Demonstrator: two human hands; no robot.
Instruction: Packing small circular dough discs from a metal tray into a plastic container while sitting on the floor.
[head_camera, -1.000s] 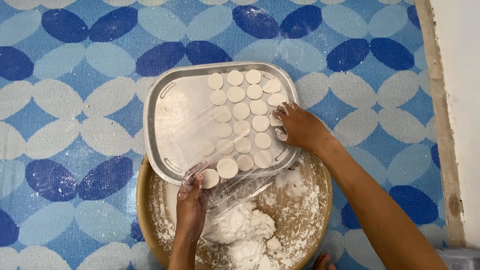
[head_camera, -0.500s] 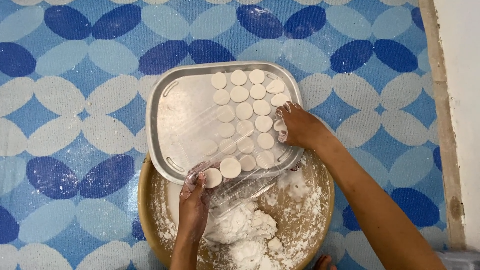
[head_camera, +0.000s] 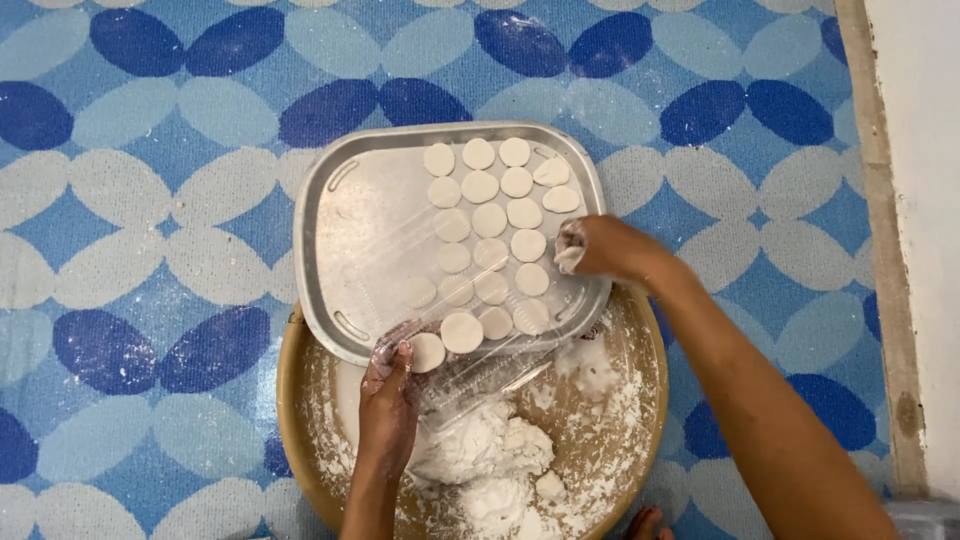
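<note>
1. Floor: blue and pale-blue patterned mat (head_camera: 150, 230), flour-dusted; a plain white wall (head_camera: 920, 200) beyond its right edge.
2. Rectangular metal tray (head_camera: 340, 240), rows of round white dough discs (head_camera: 490, 220) on its right half.
3. Round tan wooden bowl (head_camera: 300, 420), below the tray, holds white flour.
4. My left hand (head_camera: 388, 400) pinches the clear plastic sheet (head_camera: 470, 370) at the tray's near edge.
5. My right hand (head_camera: 600, 248), fingers curled round dough, at the tray's right rim.

The floor mat (head_camera: 150, 230) shows dark blue, pale blue and off-white petal shapes. The tray (head_camera: 330, 190) is silver-grey, the dough discs (head_camera: 490, 220) creamy white, and the bowl (head_camera: 290, 400) tan, dusted with white flour.
</note>
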